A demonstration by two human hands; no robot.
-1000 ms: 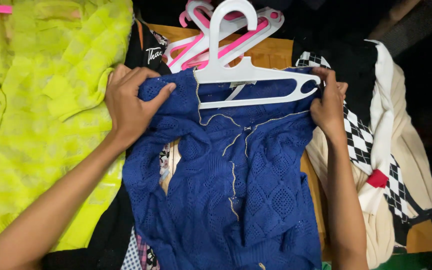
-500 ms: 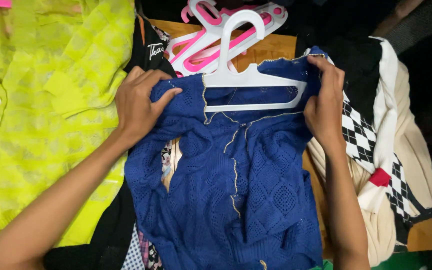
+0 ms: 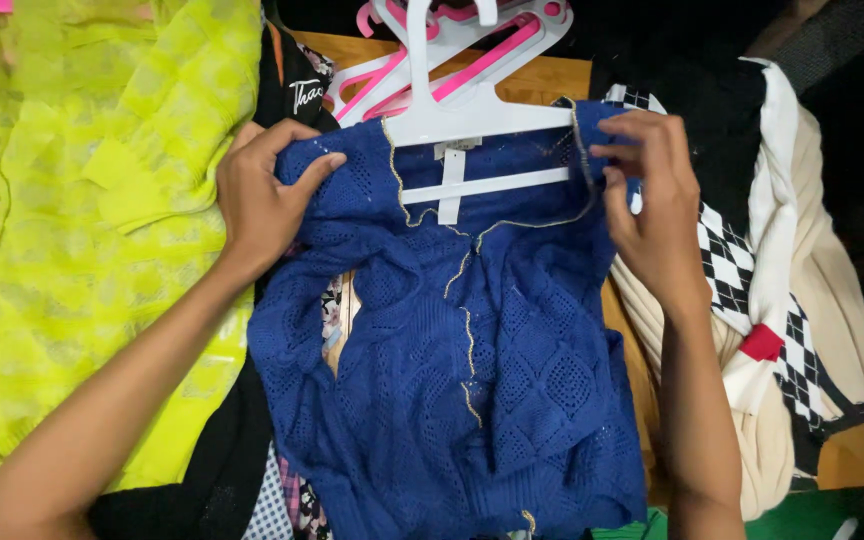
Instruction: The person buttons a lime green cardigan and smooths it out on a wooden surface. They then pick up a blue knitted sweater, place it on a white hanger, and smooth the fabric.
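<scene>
Nearest the camera, two bare forearms enter from the lower edge, one on each side. Between them lies one blue knitted cardigan (image 3: pixel 452 340), front up, its open front edged with a thin light trim; the hem reaches the bottom of the view. Beneath its lower left edge, scraps of patterned fabric (image 3: pixel 292 500) show, count not determinable.

The left hand (image 3: pixel 262 195) grips the cardigan's left shoulder: fingers curled over the knit, thumb pressed against it, fabric bunched in the grasp. The right hand (image 3: pixel 652 210) pinches the right shoulder edge between thumb and fingertips, the fingers bent over the trim.

One white plastic hanger (image 3: pixel 477 125) sits inside the neck opening; its shoulders and crossbar are partly covered by the knit, and its hook points away from the camera.

To the left lies one yellow-green buttoned garment (image 3: pixel 72 230); five buttons are visible along its edge. To the right lies one cream garment with a black-and-white diamond pattern and a red patch (image 3: pixel 752 290).

Farthest away, pink hangers (image 3: pixel 452 60) lie stacked behind the white one on a brown wooden surface (image 3: pixel 542 75); at least two are visible, exact count unclear.
</scene>
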